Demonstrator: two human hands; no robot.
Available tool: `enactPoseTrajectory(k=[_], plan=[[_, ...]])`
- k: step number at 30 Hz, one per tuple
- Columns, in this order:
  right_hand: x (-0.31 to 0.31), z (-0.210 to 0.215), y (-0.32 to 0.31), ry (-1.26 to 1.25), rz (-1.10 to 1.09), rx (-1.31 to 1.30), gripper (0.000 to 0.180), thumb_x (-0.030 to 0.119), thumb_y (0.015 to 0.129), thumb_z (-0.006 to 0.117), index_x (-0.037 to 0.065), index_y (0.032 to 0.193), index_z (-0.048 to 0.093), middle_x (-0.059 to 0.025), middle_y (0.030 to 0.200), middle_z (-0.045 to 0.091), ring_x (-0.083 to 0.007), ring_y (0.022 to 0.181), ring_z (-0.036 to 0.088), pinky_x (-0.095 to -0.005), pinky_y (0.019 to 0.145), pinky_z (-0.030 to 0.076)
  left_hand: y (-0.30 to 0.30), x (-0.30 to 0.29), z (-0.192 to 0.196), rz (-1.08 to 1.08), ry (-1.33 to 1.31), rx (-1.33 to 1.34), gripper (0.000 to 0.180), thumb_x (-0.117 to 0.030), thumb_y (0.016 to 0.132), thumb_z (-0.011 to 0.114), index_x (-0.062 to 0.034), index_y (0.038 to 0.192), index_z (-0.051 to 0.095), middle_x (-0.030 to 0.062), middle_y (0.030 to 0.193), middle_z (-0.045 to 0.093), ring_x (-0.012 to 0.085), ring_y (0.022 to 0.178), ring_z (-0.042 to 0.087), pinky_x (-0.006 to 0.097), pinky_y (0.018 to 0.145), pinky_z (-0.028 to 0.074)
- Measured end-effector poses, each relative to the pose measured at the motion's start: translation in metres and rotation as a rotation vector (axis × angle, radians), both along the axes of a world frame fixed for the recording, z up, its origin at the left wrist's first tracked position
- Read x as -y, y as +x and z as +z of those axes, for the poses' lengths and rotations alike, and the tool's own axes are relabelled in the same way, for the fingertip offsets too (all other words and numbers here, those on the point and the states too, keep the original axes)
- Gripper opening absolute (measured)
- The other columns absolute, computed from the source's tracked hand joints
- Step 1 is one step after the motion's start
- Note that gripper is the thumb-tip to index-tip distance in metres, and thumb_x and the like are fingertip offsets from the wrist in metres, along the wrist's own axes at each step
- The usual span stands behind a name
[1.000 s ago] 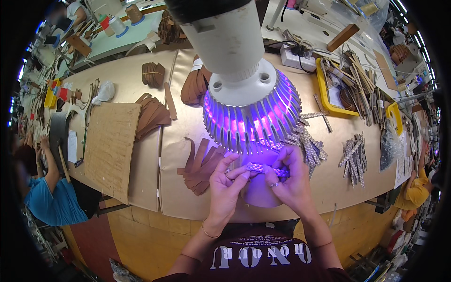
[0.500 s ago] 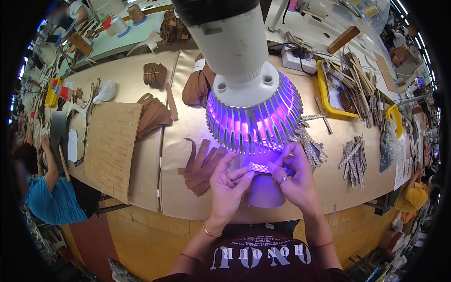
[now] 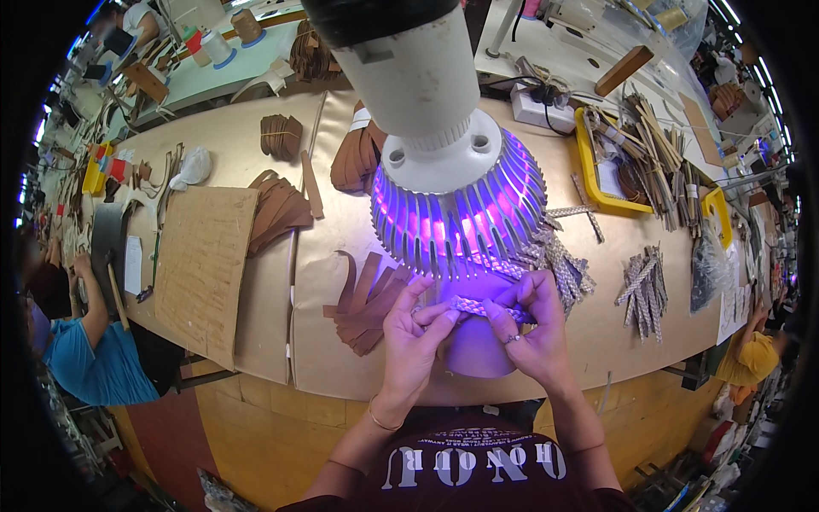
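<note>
Between my two hands, under a purple-glowing lamp [image 3: 456,196], I hold a short braided strap [image 3: 472,305] stretched sideways. My left hand [image 3: 418,331] pinches its left end between thumb and fingers. My right hand [image 3: 531,328], with a ring on one finger, grips the strap's right part, thumb on top; its far end is mostly hidden by the fingers. Just beyond my right hand lies a pile of braided straps [image 3: 563,269], partly covered by the lamp. Left of my left hand, brown strips [image 3: 368,311] are fanned out on the table.
A wooden board [image 3: 205,264] and stacks of brown pieces [image 3: 280,212] lie to the left. More braided straps [image 3: 644,290] lie at right, before a yellow tray [image 3: 614,205]. The lamp hangs close over my hands. A person in blue [image 3: 94,358] sits at far left.
My right hand has come down and inward, its thumb now pressing on the strap. My left hand keeps its pinch almost in place. The lamp appears shifted very slightly left.
</note>
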State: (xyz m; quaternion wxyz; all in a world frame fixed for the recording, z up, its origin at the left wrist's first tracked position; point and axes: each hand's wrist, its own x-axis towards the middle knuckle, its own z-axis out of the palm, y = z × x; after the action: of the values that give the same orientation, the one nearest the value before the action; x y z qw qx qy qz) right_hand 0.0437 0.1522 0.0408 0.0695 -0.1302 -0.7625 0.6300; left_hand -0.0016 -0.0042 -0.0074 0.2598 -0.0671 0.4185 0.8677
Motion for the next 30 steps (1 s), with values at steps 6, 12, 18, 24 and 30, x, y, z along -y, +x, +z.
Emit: enactPoseTrajectory(k=[6,12,18,24,30], plan=[[0.003,0.002,-0.002,0.012,-0.040,-0.048,0.031,0.001,0.088,0.068,0.006,0.094,0.038,-0.0041,0.077,0.058,-0.0042,0.070,0.049,-0.0212,0.061,0.042,0.001,0.001,-0.003,-0.015,-0.035,-0.019,0.055,0.009,0.089,0.059,0.0048,0.139,0.037,0.0196,0.108,0.070,0.0190,0.100,0.068,0.032,0.093,0.054],[0.005,0.001,-0.001,0.037,-0.052,-0.026,0.031,0.002,0.089,0.068,0.006,0.094,0.038,-0.0043,0.079,0.059,-0.0033,0.069,0.049,-0.0204,0.058,0.041,0.001,0.001,-0.003,-0.017,-0.035,-0.022,0.055,0.009,0.089,0.059,0.0052,0.139,0.037,0.0194,0.107,0.070,0.0193,0.099,0.068,0.032,0.093,0.054],[0.009,-0.001,-0.004,0.118,-0.092,-0.064,0.031,0.005,0.088,0.070,0.005,0.094,0.040,-0.0039,0.077,0.059,-0.0040,0.067,0.050,-0.0209,0.056,0.042,-0.001,0.002,-0.003,0.014,0.024,0.007,0.050,0.007,0.089,0.063,0.0048,0.133,0.040,0.0175,0.100,0.071,0.0167,0.093,0.069,0.025,0.085,0.054],[0.012,0.004,-0.002,0.215,-0.080,0.052,0.034,0.004,0.085,0.072,0.006,0.095,0.040,-0.0013,0.078,0.054,-0.0038,0.068,0.049,-0.0199,0.059,0.041,-0.004,0.000,-0.004,0.024,-0.113,-0.072,0.047,0.002,0.089,0.067,0.0043,0.129,0.042,0.0151,0.095,0.072,0.0141,0.087,0.069,0.022,0.078,0.053],[0.012,-0.003,-0.005,0.475,-0.058,-0.047,0.031,0.004,0.084,0.072,0.004,0.095,0.043,-0.0025,0.074,0.054,-0.0061,0.064,0.048,-0.0230,0.057,0.042,0.001,-0.012,-0.011,0.179,-0.331,-0.323,0.043,0.002,0.087,0.069,0.0028,0.124,0.047,0.0156,0.104,0.070,0.0149,0.090,0.067,0.026,0.076,0.052]])
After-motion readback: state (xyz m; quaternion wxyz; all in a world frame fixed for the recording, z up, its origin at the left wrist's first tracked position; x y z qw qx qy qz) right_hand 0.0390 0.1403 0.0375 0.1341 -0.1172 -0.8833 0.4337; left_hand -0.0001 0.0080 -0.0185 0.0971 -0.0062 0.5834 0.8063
